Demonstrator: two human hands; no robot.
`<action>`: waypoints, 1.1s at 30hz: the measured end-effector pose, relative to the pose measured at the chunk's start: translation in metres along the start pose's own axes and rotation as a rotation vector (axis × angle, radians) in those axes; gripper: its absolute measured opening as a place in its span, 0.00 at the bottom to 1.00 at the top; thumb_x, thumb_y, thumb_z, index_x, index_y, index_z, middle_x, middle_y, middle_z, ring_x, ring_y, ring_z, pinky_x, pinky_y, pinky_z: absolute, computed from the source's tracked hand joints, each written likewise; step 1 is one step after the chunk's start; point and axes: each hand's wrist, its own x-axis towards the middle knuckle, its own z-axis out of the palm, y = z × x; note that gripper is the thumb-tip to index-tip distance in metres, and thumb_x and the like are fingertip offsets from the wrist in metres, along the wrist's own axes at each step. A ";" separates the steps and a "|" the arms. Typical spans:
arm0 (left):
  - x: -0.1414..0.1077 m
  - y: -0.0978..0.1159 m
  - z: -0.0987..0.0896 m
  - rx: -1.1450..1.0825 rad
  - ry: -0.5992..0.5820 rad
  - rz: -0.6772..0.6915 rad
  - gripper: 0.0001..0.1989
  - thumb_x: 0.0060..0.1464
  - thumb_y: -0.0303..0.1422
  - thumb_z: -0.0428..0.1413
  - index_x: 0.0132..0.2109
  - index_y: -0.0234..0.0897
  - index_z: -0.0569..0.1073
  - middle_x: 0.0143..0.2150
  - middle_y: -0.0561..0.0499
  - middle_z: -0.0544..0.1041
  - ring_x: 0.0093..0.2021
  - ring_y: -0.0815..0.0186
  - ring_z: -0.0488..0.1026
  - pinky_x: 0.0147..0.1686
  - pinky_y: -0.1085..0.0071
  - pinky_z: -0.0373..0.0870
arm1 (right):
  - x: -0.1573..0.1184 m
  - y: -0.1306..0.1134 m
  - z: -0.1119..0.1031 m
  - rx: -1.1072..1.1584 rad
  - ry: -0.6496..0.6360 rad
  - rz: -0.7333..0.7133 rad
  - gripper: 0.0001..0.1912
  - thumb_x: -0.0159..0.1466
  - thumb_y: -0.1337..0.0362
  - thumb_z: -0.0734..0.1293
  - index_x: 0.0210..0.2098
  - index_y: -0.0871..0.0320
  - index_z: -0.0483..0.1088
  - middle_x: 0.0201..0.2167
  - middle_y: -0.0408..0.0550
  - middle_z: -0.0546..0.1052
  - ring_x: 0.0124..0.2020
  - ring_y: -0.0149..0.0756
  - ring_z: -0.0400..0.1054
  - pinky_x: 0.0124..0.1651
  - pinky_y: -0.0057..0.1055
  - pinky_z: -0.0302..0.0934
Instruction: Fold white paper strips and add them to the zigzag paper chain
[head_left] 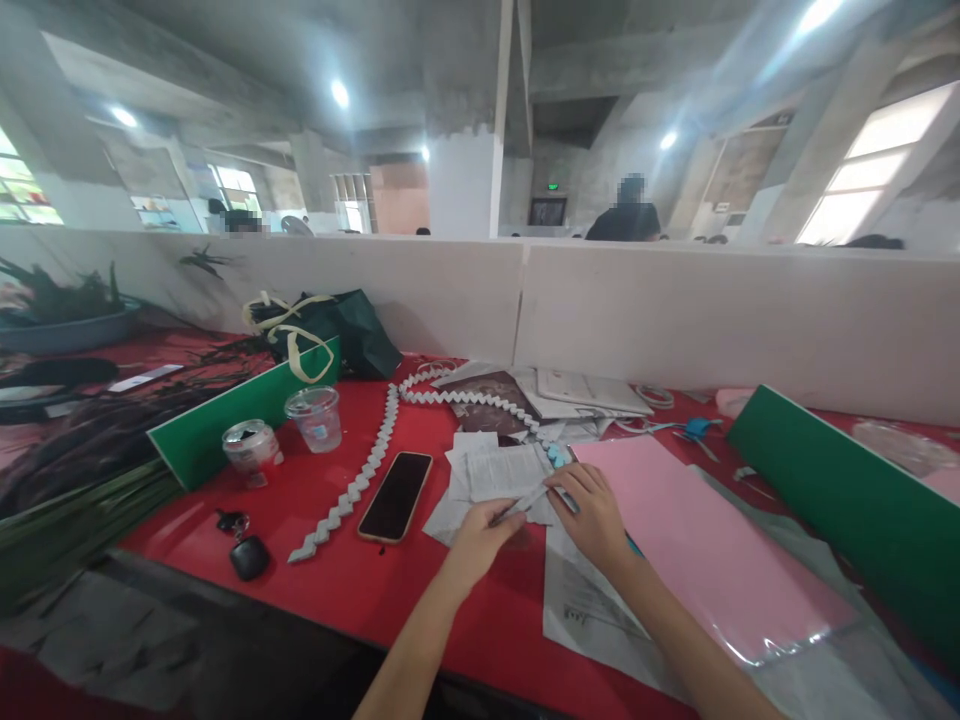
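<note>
Between the pinching fingertips of the left hand and right hand, a folded paper strip is held above loose sheets, apparently for creasing, with the zigzag chain laid beyond, perhaps for slack.

The red-covered bench is seen spread with things. At its near left, a black fob with a key is laid; farther back, a can and a clear plastic cup are stood side by side. A zigzag folded-paper chain is curved past the phone. Printed papers are scattered centrally, and a pink sheet is laid to the right.
</note>
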 end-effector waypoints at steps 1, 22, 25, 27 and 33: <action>-0.001 0.001 0.000 -0.053 -0.020 -0.031 0.18 0.51 0.42 0.54 0.40 0.30 0.73 0.28 0.47 0.77 0.30 0.62 0.74 0.35 0.68 0.67 | -0.001 -0.001 0.001 0.007 -0.003 0.008 0.06 0.61 0.71 0.62 0.36 0.56 0.67 0.34 0.46 0.72 0.40 0.39 0.64 0.45 0.37 0.56; -0.005 0.005 0.003 -0.185 -0.088 -0.085 0.15 0.39 0.33 0.64 0.37 0.31 0.76 0.30 0.48 0.76 0.30 0.65 0.73 0.33 0.71 0.67 | -0.014 -0.007 0.010 0.270 -0.244 0.161 0.07 0.62 0.70 0.61 0.37 0.56 0.70 0.34 0.48 0.73 0.39 0.40 0.65 0.43 0.38 0.58; -0.004 0.001 0.002 -0.196 -0.084 -0.108 0.16 0.38 0.34 0.64 0.37 0.31 0.75 0.29 0.49 0.76 0.29 0.65 0.73 0.31 0.70 0.67 | -0.014 -0.007 0.009 0.278 -0.277 0.182 0.08 0.61 0.72 0.62 0.37 0.55 0.70 0.34 0.47 0.74 0.39 0.39 0.65 0.43 0.37 0.59; -0.003 -0.001 0.002 -0.194 -0.066 -0.122 0.16 0.37 0.34 0.65 0.35 0.31 0.74 0.28 0.49 0.75 0.28 0.65 0.73 0.31 0.70 0.67 | -0.014 -0.006 0.010 0.275 -0.290 0.190 0.11 0.60 0.73 0.61 0.39 0.55 0.70 0.36 0.47 0.74 0.41 0.39 0.65 0.44 0.37 0.59; -0.002 -0.003 0.001 -0.211 0.054 -0.184 0.19 0.36 0.37 0.65 0.35 0.31 0.72 0.27 0.50 0.75 0.28 0.63 0.74 0.28 0.71 0.66 | -0.012 -0.006 0.010 0.248 -0.288 0.204 0.13 0.61 0.73 0.60 0.42 0.54 0.70 0.38 0.47 0.75 0.42 0.39 0.66 0.47 0.38 0.59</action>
